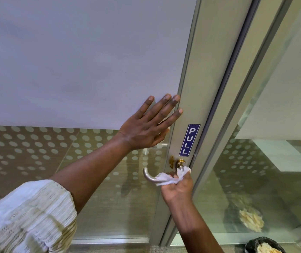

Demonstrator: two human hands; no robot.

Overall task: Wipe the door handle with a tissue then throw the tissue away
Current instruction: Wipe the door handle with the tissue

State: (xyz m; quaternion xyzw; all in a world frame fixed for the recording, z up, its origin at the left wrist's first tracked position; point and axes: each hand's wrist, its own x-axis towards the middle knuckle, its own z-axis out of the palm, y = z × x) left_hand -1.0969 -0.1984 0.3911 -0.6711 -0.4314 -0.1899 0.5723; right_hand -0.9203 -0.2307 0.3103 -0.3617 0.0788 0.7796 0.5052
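While the left hand lies flat, open, on the door, the tissue, pinched in the right hand, is best drawn firmly along the handle.

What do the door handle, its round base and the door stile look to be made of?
Door handle: apparently brushed steel, silver with a soft sheen. Round base: brass-coloured and shinier, possibly plated. Door stile: matte grey metal, likely aluminium, framing frosted glass. The tissue in the right hand is crumpled white paper.

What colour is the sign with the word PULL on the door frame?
The PULL sign is dark blue with white letters, seen in the head view, just above the door handle.
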